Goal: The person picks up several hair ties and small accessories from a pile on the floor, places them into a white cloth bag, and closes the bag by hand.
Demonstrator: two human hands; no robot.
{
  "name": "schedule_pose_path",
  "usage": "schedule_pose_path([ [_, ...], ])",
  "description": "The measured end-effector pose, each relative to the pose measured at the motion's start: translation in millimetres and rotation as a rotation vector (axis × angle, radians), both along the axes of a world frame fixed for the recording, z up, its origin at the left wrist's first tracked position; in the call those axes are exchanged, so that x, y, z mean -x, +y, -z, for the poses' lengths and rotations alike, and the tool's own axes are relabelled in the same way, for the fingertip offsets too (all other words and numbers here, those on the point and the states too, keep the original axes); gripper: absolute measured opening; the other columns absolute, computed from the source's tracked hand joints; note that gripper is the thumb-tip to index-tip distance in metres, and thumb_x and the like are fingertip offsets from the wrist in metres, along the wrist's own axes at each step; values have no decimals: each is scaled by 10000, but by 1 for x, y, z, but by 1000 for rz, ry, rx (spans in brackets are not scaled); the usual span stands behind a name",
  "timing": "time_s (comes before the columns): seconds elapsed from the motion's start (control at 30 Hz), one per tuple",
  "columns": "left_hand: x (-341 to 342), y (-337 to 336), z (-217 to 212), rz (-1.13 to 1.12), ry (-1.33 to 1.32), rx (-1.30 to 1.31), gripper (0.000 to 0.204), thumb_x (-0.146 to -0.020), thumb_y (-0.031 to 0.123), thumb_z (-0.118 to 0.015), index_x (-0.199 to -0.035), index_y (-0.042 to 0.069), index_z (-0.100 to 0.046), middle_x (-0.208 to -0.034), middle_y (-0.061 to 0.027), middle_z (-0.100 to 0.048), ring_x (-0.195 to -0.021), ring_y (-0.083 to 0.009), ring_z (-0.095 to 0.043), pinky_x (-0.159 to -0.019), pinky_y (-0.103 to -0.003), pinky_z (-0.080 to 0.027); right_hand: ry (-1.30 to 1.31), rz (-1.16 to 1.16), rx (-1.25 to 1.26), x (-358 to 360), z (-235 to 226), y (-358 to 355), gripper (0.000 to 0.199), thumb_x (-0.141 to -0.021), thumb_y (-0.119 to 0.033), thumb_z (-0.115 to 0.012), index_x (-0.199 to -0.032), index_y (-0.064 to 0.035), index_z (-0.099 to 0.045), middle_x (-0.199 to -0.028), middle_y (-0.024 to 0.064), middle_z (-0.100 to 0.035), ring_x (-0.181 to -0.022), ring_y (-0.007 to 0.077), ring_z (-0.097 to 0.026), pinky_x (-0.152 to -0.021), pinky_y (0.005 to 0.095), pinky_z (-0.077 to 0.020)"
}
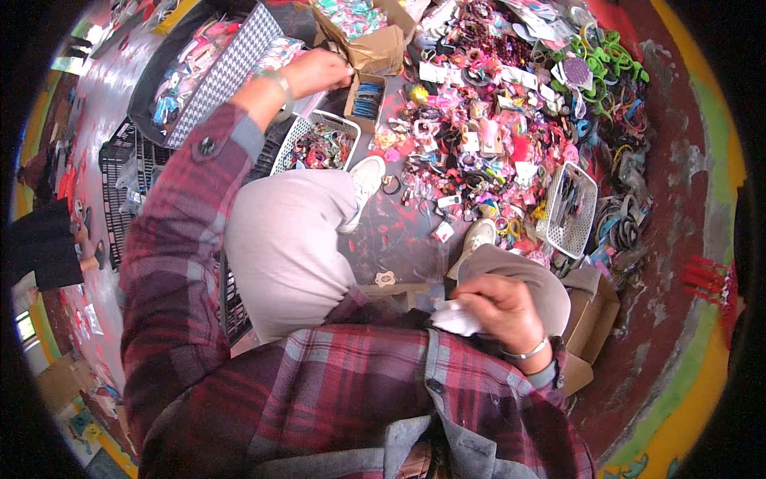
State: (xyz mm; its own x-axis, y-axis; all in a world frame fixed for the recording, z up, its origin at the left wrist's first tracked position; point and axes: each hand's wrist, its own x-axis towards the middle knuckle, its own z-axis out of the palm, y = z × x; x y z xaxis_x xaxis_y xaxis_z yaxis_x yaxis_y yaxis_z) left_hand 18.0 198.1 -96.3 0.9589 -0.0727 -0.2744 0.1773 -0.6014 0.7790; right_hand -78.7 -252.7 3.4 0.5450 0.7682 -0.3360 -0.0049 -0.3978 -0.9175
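My left hand (317, 73) is stretched out far to the front left, fingers curled together. It is above the left rim of a small cardboard box (366, 100) with blue flat pieces standing in it. Whatever its fingertips may hold is too small to make out. Close to my body, my right hand (504, 313) is closed on a white, crumpled, paper-like piece (456, 319). A clear plastic sheet or bag (411, 297) lies between my knees, partly hidden.
Hair ties and other hair accessories (479, 120) lie in a wide heap ahead. White baskets (315, 120) (571, 209) stand left and right of it. At the far left is a dark bin with a checked panel (227, 73). An open carton (594, 319) sits beside my right knee.
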Motion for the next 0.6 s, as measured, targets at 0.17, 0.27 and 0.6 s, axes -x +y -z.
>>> schedule_pose_path([
  [0.17,-60,-84,49,294,-38,-493,240,-763,273,-592,-743,41,-649,-679,-143,-618,-625,-236,-590,-606,-370,-466,-233,-136,66,-13,-1,8,125,-788,-84,-601,-902,-35,-607,-781,131,-609,-691,288,-598,-620,341,-479],
  [0.27,-48,-133,150,300,198,-661,190,-718,187,-588,-806,46,-679,-828,-180,-651,-795,-298,-642,-688,-415,-500,-240,-117,62,-22,-1,0,116,-787,-112,-600,-887,-52,-600,-780,137,-604,-693,323,-594,-611,372,-477],
  [0.6,47,-194,265,-37,313,-677,255,-776,179,-529,-981,58,-618,-1175,-130,-486,-1139,-269,-417,-950,-392,-354,-106,14,138,-47,10,-25,147,-783,-112,-644,-908,-44,-609,-777,98,-622,-666,273,-598,-593,337,-486],
])
